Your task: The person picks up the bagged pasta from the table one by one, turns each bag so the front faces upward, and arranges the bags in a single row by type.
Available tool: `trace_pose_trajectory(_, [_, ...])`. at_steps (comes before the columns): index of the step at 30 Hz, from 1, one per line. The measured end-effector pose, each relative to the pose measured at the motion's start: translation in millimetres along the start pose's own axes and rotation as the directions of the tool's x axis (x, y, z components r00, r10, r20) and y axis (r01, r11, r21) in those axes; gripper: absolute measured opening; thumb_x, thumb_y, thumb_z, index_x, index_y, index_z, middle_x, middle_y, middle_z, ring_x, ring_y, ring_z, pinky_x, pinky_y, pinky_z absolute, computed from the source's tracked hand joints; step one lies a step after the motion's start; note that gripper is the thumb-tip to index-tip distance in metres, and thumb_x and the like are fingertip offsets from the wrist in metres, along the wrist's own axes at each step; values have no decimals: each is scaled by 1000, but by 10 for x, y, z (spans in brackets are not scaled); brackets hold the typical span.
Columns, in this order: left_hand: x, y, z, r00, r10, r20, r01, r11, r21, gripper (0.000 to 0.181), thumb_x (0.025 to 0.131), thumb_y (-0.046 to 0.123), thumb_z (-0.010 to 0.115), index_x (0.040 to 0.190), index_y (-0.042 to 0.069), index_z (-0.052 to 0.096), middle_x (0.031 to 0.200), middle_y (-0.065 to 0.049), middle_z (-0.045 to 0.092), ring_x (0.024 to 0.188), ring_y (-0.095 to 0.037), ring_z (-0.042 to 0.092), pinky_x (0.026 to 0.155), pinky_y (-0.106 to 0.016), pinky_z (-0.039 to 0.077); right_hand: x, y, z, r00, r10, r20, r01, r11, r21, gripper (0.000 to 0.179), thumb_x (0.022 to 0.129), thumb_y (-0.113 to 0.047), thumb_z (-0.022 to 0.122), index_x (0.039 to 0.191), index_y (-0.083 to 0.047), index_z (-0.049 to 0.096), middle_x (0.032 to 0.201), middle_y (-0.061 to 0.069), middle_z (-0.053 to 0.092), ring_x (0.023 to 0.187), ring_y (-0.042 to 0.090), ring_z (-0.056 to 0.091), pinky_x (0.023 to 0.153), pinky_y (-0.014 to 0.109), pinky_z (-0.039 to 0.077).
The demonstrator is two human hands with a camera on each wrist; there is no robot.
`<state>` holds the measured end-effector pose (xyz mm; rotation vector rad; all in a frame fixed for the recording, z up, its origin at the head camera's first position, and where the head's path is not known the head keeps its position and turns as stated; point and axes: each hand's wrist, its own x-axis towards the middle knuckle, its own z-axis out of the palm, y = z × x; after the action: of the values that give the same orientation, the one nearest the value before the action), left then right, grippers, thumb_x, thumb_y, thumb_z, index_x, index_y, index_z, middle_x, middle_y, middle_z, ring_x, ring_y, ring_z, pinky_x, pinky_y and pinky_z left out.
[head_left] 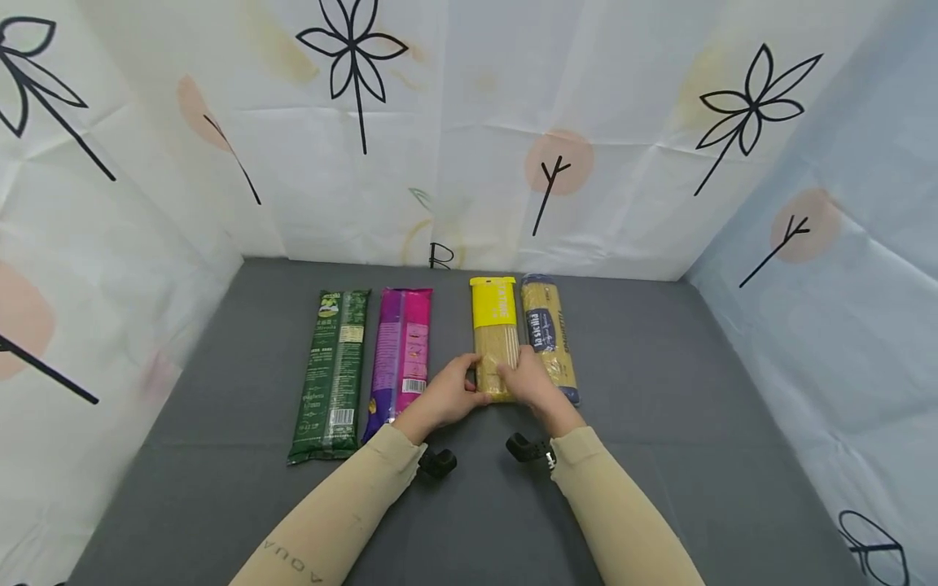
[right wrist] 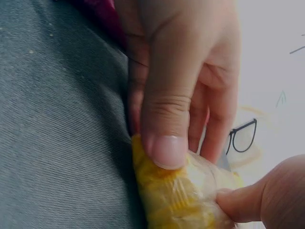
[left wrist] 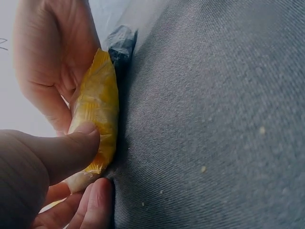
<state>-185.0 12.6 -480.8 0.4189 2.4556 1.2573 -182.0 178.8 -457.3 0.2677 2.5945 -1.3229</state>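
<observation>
A yellow-topped packet of spaghetti (head_left: 495, 335) with a clear window lies between both hands at the far middle of the table. My left hand (head_left: 445, 394) grips its near left corner, and in the left wrist view the thumb (left wrist: 81, 143) presses against the crimped near end with fingers underneath. My right hand (head_left: 536, 382) holds the right side; its thumb (right wrist: 243, 202) rests on the clear film in the right wrist view, and its other fingers are mostly hidden there. Close on the right lies a blue-ended spaghetti packet (head_left: 544, 325), partly behind the right hand.
To the left lie a purple and pink packet (head_left: 401, 350) and a longer green spaghetti packet (head_left: 331, 374), side by side. A grey cloth covers the table (head_left: 659, 488). White printed sheets (head_left: 469, 203) stand at the back and sides. Small crumbs (left wrist: 203, 169) dot the cloth.
</observation>
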Motion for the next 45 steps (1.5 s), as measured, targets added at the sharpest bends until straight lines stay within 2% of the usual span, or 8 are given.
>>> trace_pose_trajectory(8, [10, -38, -23, 1000, -29, -3, 29, 1000, -2, 73, 84, 25, 78, 145, 10, 40, 115, -6, 54, 86, -14, 57, 74, -30, 51, 48, -40, 7, 998, 42, 42, -41, 999, -33, 50, 98, -21, 54, 134, 7, 34, 107, 20, 52, 87, 27, 56, 69, 37, 49])
trace_pose_trajectory(16, [13, 10, 18, 1000, -18, -5, 18, 1000, 2, 73, 84, 26, 78, 145, 8, 41, 129, -7, 52, 85, -14, 56, 73, -29, 50, 23, -7, -48, 998, 30, 48, -27, 999, -46, 49, 100, -23, 53, 133, 6, 33, 106, 20, 51, 87, 28, 56, 68, 36, 47])
trace_pose_trajectory(22, [23, 26, 49, 1000, -18, 12, 18, 1000, -2, 75, 84, 26, 77, 147, 9, 38, 132, -7, 51, 88, -14, 56, 74, -29, 50, 18, 15, -68, 999, 24, 36, -23, 999, -44, 46, 99, -21, 53, 131, 8, 34, 105, 21, 52, 85, 28, 57, 66, 36, 48])
trace_pose_trajectory(29, [-14, -8, 42, 1000, -28, 13, 27, 999, 23, 76, 86, 27, 75, 148, 10, 36, 115, -6, 55, 88, -13, 56, 73, -29, 51, 11, -13, -16, 999, 12, 37, -10, 999, -43, 45, 99, -19, 53, 130, 9, 35, 104, 21, 53, 84, 27, 58, 67, 36, 49])
trace_pose_trajectory(34, [-55, 10, -26, 998, -19, 53, 17, 999, 28, 76, 89, 27, 71, 151, 9, 31, 103, -6, 58, 82, -13, 57, 71, -30, 51, -7, -51, 13, 1000, -20, 19, 21, 997, -72, 45, 99, -17, 53, 131, 10, 35, 105, 21, 52, 86, 27, 56, 70, 39, 49])
trace_pose_trajectory(37, [-94, 46, -101, 996, -11, 87, 11, 1000, 4, 75, 91, 26, 69, 152, 7, 29, 112, -10, 60, 82, -14, 59, 75, -34, 52, -22, -63, 45, 997, -73, -25, 69, 990, -123, 46, 99, -16, 53, 130, 12, 37, 106, 23, 53, 87, 29, 56, 73, 42, 49])
trace_pose_trajectory(40, [-143, 67, -159, 995, 2, 102, -2, 1000, -1, 72, 93, 28, 66, 151, 6, 29, 132, -13, 55, 91, -14, 63, 83, -36, 52, -54, -62, 80, 988, -132, -74, 116, 975, -190, 51, 98, -15, 55, 135, 13, 34, 111, 27, 54, 93, 32, 57, 78, 46, 49])
trace_pose_trajectory(45, [-225, 84, -263, 998, 44, 46, -42, 999, -34, 64, 95, 25, 63, 148, 6, 34, 145, -13, 44, 110, -21, 61, 86, -38, 53, -139, -85, 84, 975, -176, -137, 134, 953, -272, 64, 95, -18, 60, 144, 7, 27, 126, 30, 46, 108, 38, 52, 89, 52, 45])
